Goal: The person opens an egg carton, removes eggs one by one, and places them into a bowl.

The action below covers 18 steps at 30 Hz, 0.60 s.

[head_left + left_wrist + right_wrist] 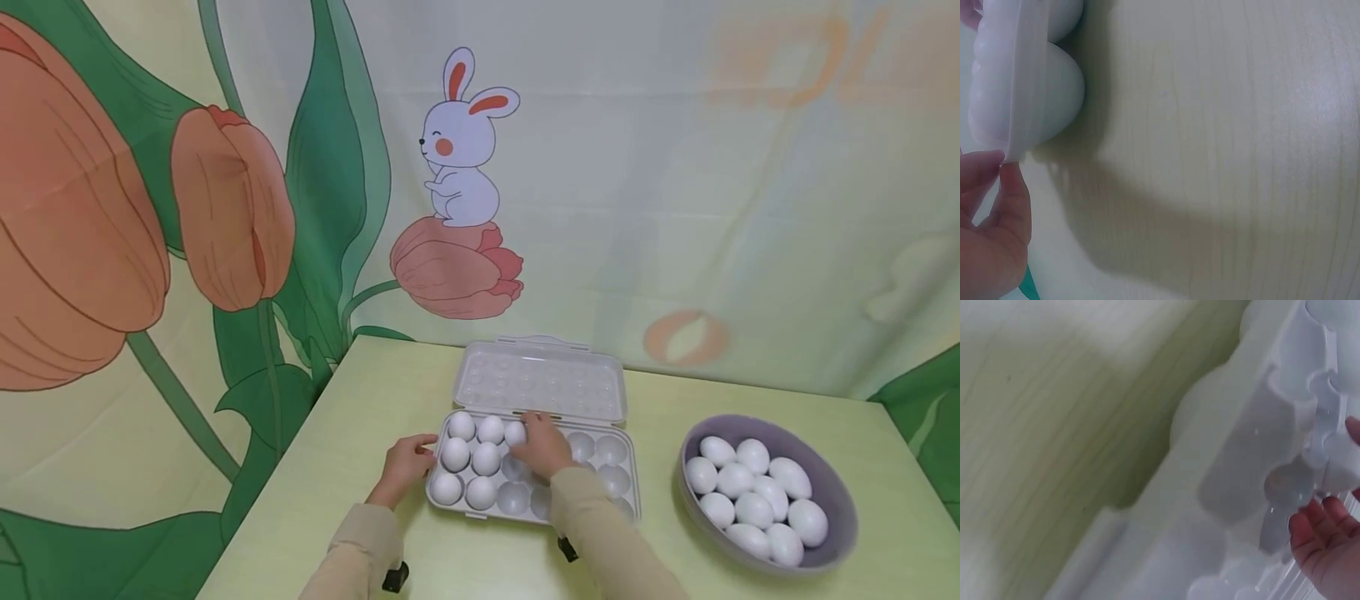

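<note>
A white plastic egg box (495, 515) lies on the table with its clear lid (540, 383) folded back. Several white eggs (456, 454) fill cups at its left end; the cups toward the right hold none. My left hand (407, 467) is at the box's left end, and in the left wrist view its thumb and finger pinch the rim. Over the back row, my right hand (543, 446) has its thumb and fingers around a white egg (514, 433) in the third column. That hand hides some middle cups. In the right wrist view, its fingers (1316, 537) are low among the cups.
A purple-grey bowl (846, 517) with several white eggs (753, 510) stands right of the box. Behind the pale wooden table (345, 417) hangs a cloth (622, 208) printed with tulips and a rabbit.
</note>
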### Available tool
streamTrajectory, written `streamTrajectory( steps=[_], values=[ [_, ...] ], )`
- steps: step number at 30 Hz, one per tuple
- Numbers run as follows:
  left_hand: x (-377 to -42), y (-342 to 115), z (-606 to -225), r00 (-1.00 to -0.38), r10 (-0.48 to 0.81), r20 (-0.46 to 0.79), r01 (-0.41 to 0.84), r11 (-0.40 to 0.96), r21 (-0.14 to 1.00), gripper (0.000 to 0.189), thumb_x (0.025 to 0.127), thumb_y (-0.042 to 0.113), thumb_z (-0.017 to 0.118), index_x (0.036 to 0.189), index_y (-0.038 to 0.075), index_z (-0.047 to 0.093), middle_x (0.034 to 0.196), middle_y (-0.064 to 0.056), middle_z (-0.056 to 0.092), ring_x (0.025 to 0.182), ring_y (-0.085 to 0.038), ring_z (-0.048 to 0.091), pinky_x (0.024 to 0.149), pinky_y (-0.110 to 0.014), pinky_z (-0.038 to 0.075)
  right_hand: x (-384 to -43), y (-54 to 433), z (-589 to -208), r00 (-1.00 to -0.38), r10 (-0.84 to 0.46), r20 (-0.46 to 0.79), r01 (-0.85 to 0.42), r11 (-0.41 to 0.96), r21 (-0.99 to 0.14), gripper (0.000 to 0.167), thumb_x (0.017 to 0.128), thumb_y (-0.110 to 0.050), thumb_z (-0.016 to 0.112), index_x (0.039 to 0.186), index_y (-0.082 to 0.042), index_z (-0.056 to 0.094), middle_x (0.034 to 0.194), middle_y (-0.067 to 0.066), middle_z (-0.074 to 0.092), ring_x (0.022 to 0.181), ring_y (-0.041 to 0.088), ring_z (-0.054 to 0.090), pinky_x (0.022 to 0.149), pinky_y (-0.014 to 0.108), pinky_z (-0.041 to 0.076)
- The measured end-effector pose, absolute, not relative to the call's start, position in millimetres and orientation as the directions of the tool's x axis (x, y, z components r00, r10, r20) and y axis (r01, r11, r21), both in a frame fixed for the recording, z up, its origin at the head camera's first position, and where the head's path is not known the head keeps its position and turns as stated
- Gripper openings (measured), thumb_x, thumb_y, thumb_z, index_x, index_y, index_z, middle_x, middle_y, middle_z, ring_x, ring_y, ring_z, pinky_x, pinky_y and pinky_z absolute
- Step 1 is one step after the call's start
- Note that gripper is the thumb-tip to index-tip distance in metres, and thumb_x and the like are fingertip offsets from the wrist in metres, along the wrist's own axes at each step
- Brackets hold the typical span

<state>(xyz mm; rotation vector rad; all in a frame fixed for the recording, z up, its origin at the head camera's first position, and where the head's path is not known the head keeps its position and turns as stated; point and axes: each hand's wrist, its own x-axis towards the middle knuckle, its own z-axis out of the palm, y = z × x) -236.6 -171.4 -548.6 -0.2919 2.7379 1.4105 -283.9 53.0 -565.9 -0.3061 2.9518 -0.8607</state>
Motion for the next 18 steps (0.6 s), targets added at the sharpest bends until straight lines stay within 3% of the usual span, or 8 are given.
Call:
streamTrajectory(
  steps=[7, 12, 18],
  values=[
    [-234, -172, -547, -0.983, -0.135, -0.121, -0.177, 0.565, 0.806, 0.039, 0.071, -0.004, 0.058, 0.109, -0.001, 0.06, 0.079, -0.013, 0.063, 0.063, -0.011, 0.053, 0.053, -0.021, 0.044, -275, 42, -558, -0.988, -0.142, 0.057, -0.152, 0.878, -0.455, 0.052, 0.069, -0.018, 0.068, 0.117, -0.01, 0.052, 0.114, 0.018, 0.05, 0.089, 0.034, 0.057, 0.073, 0.044, 0.047],
    [-235, -173, -548, -0.984, -0.137, -0.118, -0.176, 0.577, 0.798, 0.038, 0.071, -0.003, 0.059, 0.109, -0.001, 0.06, 0.08, -0.014, 0.063, 0.065, -0.012, 0.055, 0.054, -0.021, 0.046, -269, 42, -553, -0.986, -0.149, 0.079, -0.169, 0.868, -0.468, 0.053, 0.069, -0.018, 0.07, 0.118, -0.013, 0.052, 0.111, 0.016, 0.05, 0.086, 0.034, 0.058, 0.067, 0.044, 0.048],
    [-235, -174, -547, -0.984, -0.133, -0.115, -0.172, 0.585, 0.793, 0.038, 0.071, -0.003, 0.059, 0.109, -0.001, 0.06, 0.081, -0.014, 0.064, 0.067, -0.014, 0.056, 0.055, -0.022, 0.047, -268, 46, -559, -0.974, -0.168, 0.152, -0.222, 0.847, -0.483, 0.053, 0.068, -0.022, 0.072, 0.116, -0.013, 0.053, 0.107, 0.014, 0.051, 0.09, 0.032, 0.057, 0.07, 0.043, 0.047]
  ],
)
